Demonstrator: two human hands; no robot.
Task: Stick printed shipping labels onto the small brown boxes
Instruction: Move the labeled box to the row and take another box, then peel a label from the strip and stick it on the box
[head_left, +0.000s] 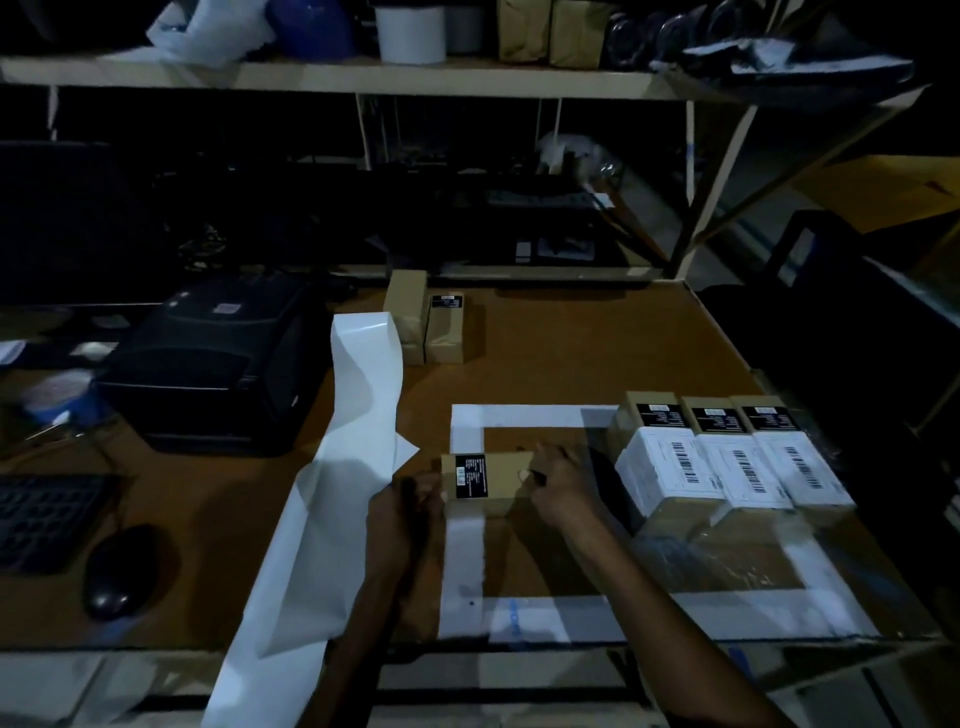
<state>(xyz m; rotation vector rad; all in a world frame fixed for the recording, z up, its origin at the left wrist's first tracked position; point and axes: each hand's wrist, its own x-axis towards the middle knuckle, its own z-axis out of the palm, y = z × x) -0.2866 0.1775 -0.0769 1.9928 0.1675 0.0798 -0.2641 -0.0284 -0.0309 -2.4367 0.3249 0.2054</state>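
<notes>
At lower centre, both hands, left hand (410, 501) and right hand (558, 480), grip unlabelled box (488, 480); best held steady, square for label.

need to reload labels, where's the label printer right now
In the head view the black label printer sits on the left of the table, behind the keyboard and mouse, with the white backing strip just to its right.

Small brown box (493, 480) with black sticker, lying on the brown table (597, 353) inside a white taped square (524, 415); left hand (410, 499) and right hand (558, 480) grip its ends. Three labelled boxes (727, 457) in a row at right, two boxes (426, 325) farther back. White backing strip (358, 415) trails beside a black label printer (218, 358); mouse (122, 571) at left.
</notes>
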